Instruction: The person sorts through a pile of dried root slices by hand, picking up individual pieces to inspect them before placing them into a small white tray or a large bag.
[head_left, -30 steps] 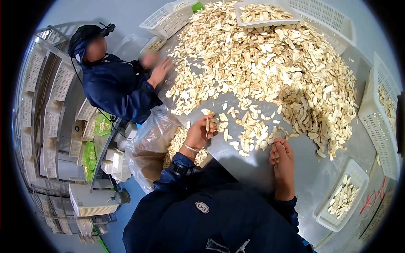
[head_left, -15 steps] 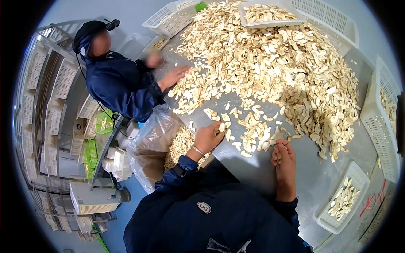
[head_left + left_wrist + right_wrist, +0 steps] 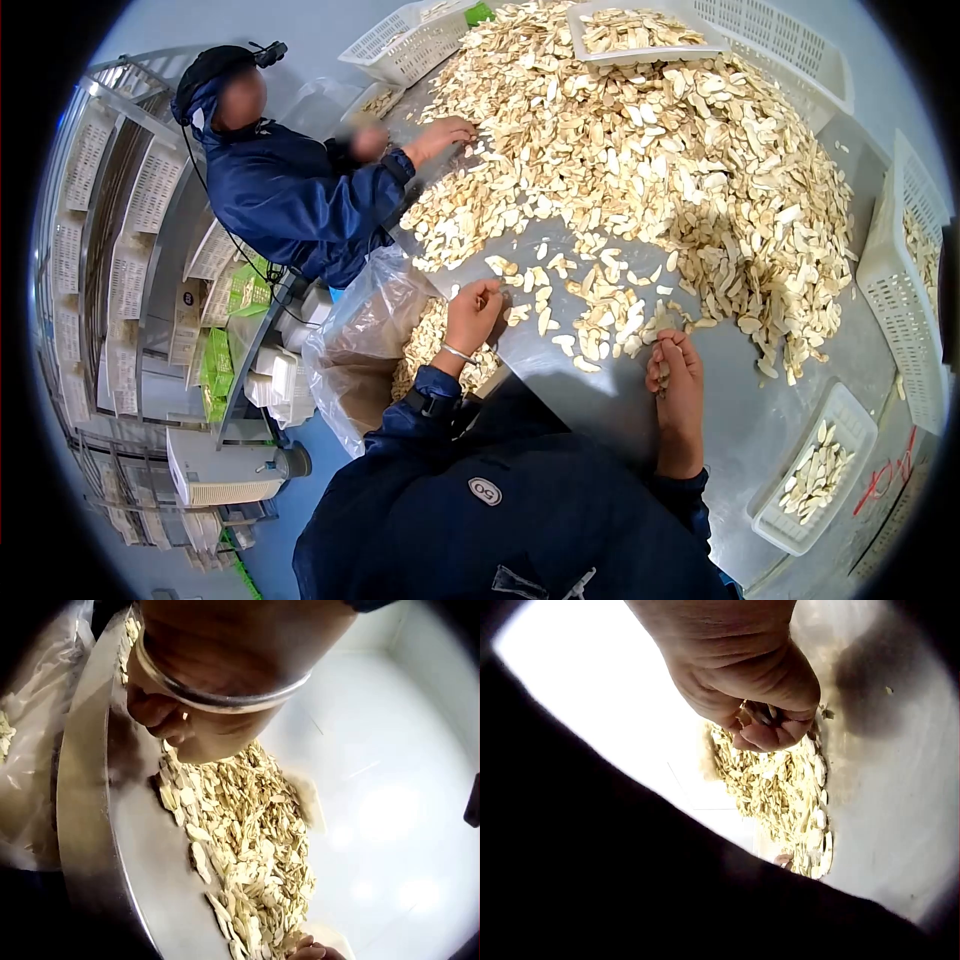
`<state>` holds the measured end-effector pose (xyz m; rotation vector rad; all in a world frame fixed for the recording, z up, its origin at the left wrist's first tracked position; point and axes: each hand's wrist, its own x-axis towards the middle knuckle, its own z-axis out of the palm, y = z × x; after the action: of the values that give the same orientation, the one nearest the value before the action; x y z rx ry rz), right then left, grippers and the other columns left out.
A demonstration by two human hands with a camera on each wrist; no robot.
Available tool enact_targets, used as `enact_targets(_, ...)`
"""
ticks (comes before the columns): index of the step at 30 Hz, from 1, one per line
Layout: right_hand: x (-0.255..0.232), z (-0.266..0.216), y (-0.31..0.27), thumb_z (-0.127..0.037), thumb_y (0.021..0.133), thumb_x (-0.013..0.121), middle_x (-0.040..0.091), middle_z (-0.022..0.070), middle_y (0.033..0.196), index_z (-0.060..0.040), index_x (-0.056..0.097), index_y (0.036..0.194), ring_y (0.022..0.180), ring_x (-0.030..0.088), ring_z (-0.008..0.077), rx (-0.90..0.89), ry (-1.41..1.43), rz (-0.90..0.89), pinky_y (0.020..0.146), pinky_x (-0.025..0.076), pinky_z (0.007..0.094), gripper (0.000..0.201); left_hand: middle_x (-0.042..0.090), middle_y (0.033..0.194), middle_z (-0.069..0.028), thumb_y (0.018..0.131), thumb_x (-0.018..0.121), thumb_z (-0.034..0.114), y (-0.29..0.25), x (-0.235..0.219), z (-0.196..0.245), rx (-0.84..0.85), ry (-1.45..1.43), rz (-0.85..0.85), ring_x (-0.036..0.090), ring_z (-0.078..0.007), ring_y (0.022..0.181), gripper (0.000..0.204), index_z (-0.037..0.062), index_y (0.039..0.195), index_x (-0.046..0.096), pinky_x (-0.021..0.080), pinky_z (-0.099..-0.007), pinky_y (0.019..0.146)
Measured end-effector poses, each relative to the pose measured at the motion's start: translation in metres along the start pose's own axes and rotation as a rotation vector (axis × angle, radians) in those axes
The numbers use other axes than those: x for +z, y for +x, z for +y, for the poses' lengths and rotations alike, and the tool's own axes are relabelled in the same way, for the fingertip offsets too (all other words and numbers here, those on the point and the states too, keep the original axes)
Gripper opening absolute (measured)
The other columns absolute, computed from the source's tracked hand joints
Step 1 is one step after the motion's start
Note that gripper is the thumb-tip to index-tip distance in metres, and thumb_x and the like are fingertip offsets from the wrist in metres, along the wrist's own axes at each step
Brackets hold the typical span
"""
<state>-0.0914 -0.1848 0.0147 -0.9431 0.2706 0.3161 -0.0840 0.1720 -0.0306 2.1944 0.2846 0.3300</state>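
Dried, pale, elongated slices (image 3: pixel 600 300) lie loosely scattered between the two hands, in front of a large heap (image 3: pixel 640 150) on the metal table (image 3: pixel 580 410). The left hand (image 3: pixel 472 318) is at the table's left edge, beside an open bag of slices (image 3: pixel 425 340). In the left wrist view its fingers are curled, and a pale sliver of a slice (image 3: pixel 185 716) shows between them. The right hand (image 3: pixel 677 375) grips several slices (image 3: pixel 761 712) inside its curled fingers, just above the table at the near side of the scattered ones.
Across the left corner, another person (image 3: pixel 290 190) reaches a hand into the heap. A small white tray (image 3: pixel 865 430) with slices stands at the right; a white basket (image 3: pixel 900 290) is behind it. Another tray (image 3: pixel 645 55) sits on the heap. Shelving (image 3: pixel 130 250) lines the left.
The left hand has reached right over the slices at the table edge and drawn back left toward the bag. The right hand stays nearly in place. The other person's hand has moved farther into the heap.
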Motion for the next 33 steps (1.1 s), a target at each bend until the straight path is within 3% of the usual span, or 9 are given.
enact_targets(5,-0.001,0.001,0.0,-0.014,0.107,0.052,0.054,-0.0025,0.082,-0.0082,0.061,0.111,0.061,0.049,0.0054,0.001,-0.003,0.005,0.051,0.036,0.021,0.011,0.065,0.088,-0.0092,0.089,0.075,0.017,-0.012,-0.007,0.051,0.144,0.196,-0.192,0.065,-0.0215,0.072,0.022,0.0057,0.107,0.07,0.054,-0.0326,0.066)
enact_targets(9,0.001,-0.002,-0.001,-0.014,0.106,0.052,0.054,-0.0019,0.082,-0.0076,0.06,0.112,0.061,0.049,0.0058,0.014,-0.012,0.017,0.051,0.036,0.0212,0.012,0.065,0.093,-0.0148,0.086,0.074,0.014,-0.015,0.004,0.063,0.244,0.381,0.035,0.065,-0.036,0.08,0.021,0.0056,0.105,0.067,0.054,-0.0437,0.067)
enact_targets(12,0.0,-0.003,-0.001,-0.014,0.106,0.052,0.054,-0.0016,0.083,-0.0071,0.06,0.112,0.061,0.048,0.0061,0.011,-0.027,0.01,0.051,0.036,0.0214,0.012,0.066,0.095,-0.0144,0.088,0.072,0.014,-0.014,0.016,0.07,0.403,0.272,-0.053,0.066,-0.036,0.079,0.019,0.0069,0.105,0.067,0.053,-0.0437,0.068)
enact_targets(13,0.0,-0.002,0.0,-0.014,0.106,0.052,0.054,-0.0016,0.083,-0.0068,0.06,0.113,0.061,0.048,0.0061,0.009,-0.022,0.003,0.051,0.036,0.0215,0.012,0.067,0.097,-0.014,0.089,0.071,0.015,-0.023,0.023,0.084,0.277,0.188,-0.192,0.066,-0.0363,0.079,0.018,0.0069,0.104,0.067,0.054,-0.0429,0.07)
enact_targets(16,0.0,-0.001,0.0,-0.014,0.106,0.052,0.054,-0.0016,0.082,-0.0064,0.06,0.113,0.061,0.049,0.0062,0.006,-0.006,0.0,0.051,0.036,0.0217,0.013,0.066,0.095,-0.0118,0.088,0.075,0.019,-0.038,0.04,0.11,0.398,0.182,-0.371,0.069,-0.0299,0.078,0.024,0.0073,0.108,0.069,0.054,-0.037,0.066)
enact_targets(22,0.0,-0.003,-0.001,-0.015,0.104,0.057,0.056,-0.0026,0.081,-0.0069,0.064,0.109,0.061,0.05,0.0055,-0.011,-0.025,0.035,0.052,0.037,0.0219,0.012,0.067,0.099,-0.0131,0.085,0.079,0.021,-0.043,0.06,0.128,0.338,0.307,-0.382,0.071,-0.0321,0.083,0.033,0.0083,0.114,0.069,0.056,-0.0381,0.07)
enact_targets(25,-0.001,-0.001,0.0,-0.015,0.104,0.057,0.056,-0.0026,0.081,-0.0072,0.064,0.109,0.061,0.05,0.0055,-0.016,-0.008,0.025,0.051,0.037,0.0219,0.011,0.07,0.098,-0.0073,0.089,0.078,0.022,-0.038,0.064,0.1,0.476,0.185,-0.295,0.07,-0.0248,0.077,0.033,0.0067,0.116,0.068,0.055,-0.0339,0.067)
enact_targets(28,-0.002,0.0,0.0,-0.015,0.104,0.057,0.056,-0.0026,0.08,-0.0072,0.064,0.109,0.061,0.051,0.0056,-0.016,0.011,0.017,0.051,0.037,0.022,0.011,0.071,0.093,-0.0054,0.094,0.074,0.024,-0.033,0.052,0.093,0.071,-0.16,-0.432,0.066,-0.0154,0.073,0.027,0.0045,0.113,0.069,0.053,-0.0314,0.068)
enact_targets(33,0.002,-0.002,0.0,-0.013,0.106,0.052,0.054,-0.0018,0.082,-0.0067,0.061,0.111,0.061,0.049,0.0065,0.006,-0.028,0.02,0.051,0.036,0.0219,0.011,0.061,0.081,0.0021,0.109,0.05,0.037,-0.024,0.038,0.084,-0.541,-0.674,-0.516,0.039,-0.0046,0.058,0.038,0.0042,0.124,0.065,0.03,-0.0211,0.052)
